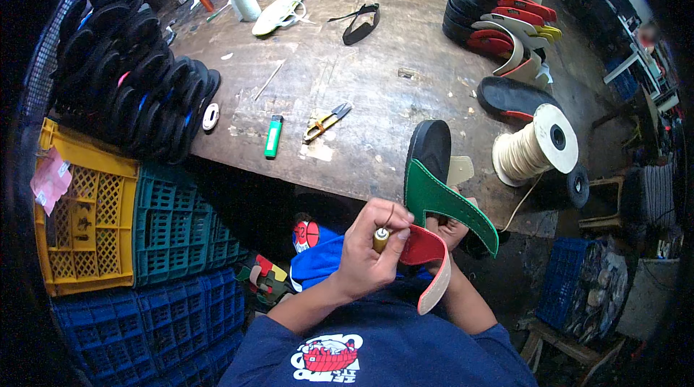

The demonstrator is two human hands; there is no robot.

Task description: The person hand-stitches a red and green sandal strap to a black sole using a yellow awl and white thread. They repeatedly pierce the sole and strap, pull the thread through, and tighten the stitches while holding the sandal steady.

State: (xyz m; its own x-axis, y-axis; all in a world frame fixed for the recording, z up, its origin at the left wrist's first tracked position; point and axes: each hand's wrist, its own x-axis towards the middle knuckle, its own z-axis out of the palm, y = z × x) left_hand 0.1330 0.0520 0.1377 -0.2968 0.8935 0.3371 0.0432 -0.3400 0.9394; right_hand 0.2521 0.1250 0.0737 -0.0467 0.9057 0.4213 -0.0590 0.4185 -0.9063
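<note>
My left hand [372,250] is closed round a small yellow cylindrical handle [380,239] with a metal end; whatever tip it has is hidden. Its fingertips meet the edge of a red strap [425,246], whose pale end curls down toward my shirt. My right hand [450,231] is partly hidden behind the sandal, its fingers wrapped round it from the right. That sandal has a black sole [431,143], tilted up over the table's front edge, and a green strap [441,192] with light stitching. A beige strap piece [460,170] sticks out beside the sole.
On the wooden table [303,76] lie a green lighter [273,136], yellow thread snips [327,124] and a black strap [361,23]. A cord spool [531,147] stands right of the sandal. Stacked soles [137,83] line the left, above plastic crates [94,206]. More sandals [499,18] sit back right.
</note>
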